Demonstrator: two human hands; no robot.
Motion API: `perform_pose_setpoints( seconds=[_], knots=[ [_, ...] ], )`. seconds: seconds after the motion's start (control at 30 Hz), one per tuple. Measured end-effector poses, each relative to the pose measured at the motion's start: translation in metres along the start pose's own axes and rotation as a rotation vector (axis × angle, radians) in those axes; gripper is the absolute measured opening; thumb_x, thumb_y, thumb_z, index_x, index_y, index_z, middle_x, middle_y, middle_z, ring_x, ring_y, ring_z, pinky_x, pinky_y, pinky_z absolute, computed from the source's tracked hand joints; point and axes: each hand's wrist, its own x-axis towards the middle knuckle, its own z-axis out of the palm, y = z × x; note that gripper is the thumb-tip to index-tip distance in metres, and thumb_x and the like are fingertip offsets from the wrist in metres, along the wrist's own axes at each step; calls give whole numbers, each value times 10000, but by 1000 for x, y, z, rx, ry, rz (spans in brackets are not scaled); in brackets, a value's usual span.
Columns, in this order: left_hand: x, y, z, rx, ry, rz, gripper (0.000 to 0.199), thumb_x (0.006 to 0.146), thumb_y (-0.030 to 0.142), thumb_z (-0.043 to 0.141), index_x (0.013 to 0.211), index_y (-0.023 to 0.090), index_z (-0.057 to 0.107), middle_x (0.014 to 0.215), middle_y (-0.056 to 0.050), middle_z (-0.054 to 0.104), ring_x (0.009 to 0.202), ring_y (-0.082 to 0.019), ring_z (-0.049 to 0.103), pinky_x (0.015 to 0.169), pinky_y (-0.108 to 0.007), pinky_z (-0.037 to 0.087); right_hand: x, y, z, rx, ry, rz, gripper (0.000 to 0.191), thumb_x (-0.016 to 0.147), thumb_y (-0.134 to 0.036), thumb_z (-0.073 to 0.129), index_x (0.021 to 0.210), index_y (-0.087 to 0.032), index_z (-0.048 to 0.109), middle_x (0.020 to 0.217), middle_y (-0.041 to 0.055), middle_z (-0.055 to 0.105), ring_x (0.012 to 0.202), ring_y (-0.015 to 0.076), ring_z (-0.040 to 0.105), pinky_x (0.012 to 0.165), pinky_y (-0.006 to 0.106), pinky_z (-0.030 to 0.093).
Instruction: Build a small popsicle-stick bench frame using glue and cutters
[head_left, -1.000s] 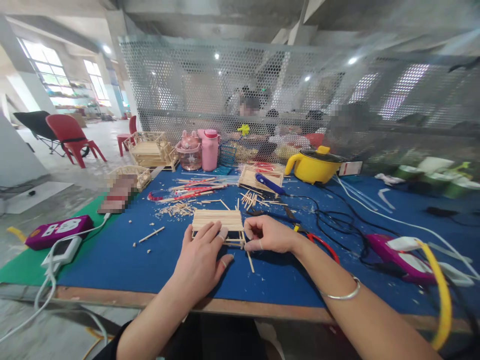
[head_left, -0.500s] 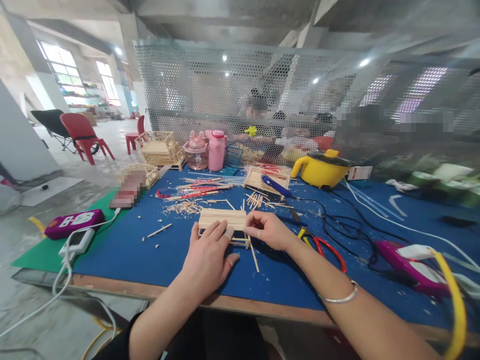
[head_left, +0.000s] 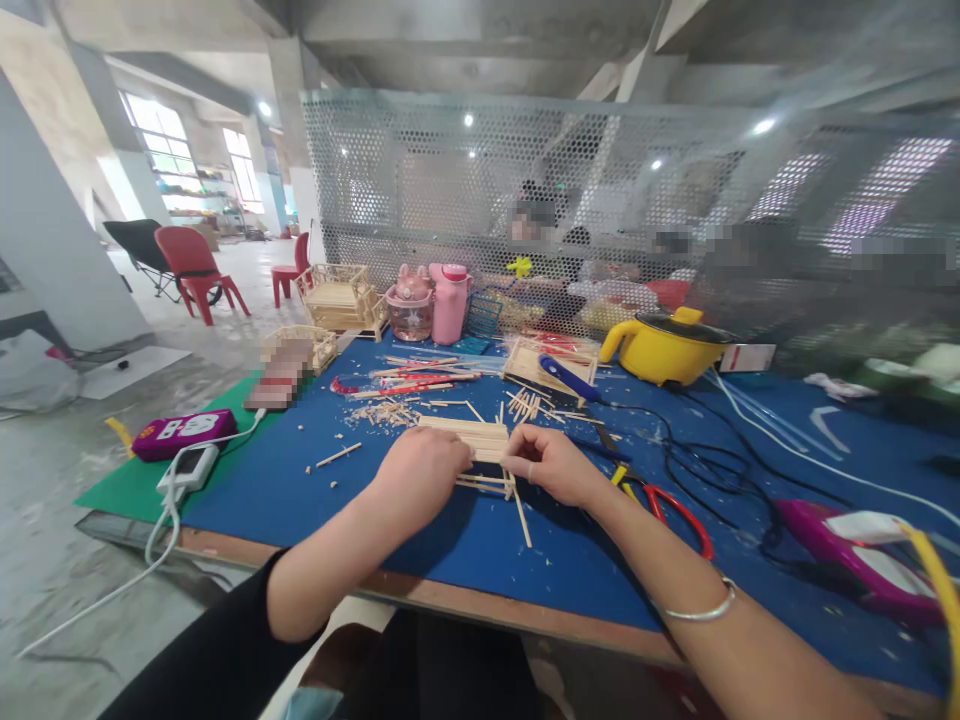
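A small model of wooden sticks (head_left: 486, 437) with a slatted top stands on the blue mat in front of me. My left hand (head_left: 420, 472) reaches over its left side, fingers closed round the top and front; the fingertips partly hide it. At its right edge my right hand (head_left: 553, 466) is pinched, thumb and forefinger together at the corner. Anything small between those fingertips is hidden. One loose wooden stick (head_left: 523, 515) slants out below the model's right front leg, and another stick (head_left: 339, 455) lies to the left.
Behind the model lie stick scraps (head_left: 382, 412), red-wrapped sticks (head_left: 427, 380) and a blue glue gun (head_left: 568, 380) on a stick frame. Red-handled pliers (head_left: 686, 520) and black cables lie right. Farther back are a yellow pot (head_left: 664, 350) and a pink bottle (head_left: 450, 308).
My left hand has gone from lying spread over the model's front to a closed grip at its left side. My right hand stays at the right edge. The view has shifted slightly left.
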Motion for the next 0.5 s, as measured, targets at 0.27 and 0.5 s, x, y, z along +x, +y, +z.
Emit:
perform_pose_setpoints(
  seconds=[0.27,0.5],
  knots=[
    [21,-7,-4,132,-91,75,170,807,94,504,791,143,666,803,-83,654,782,-217,647,702,-318,512,0,-6,0,49,-11,39,238,630,-323,685,637,-175,499,564,-58,472,514,77,387,501,221,310],
    [18,4,-6,235,-106,121,189,810,36,448,857,99,620,861,-131,648,832,-254,637,723,-366,509,0,0,0,28,-7,0,214,668,-323,674,659,-167,527,565,-57,478,512,80,400,500,219,325]
  ],
)
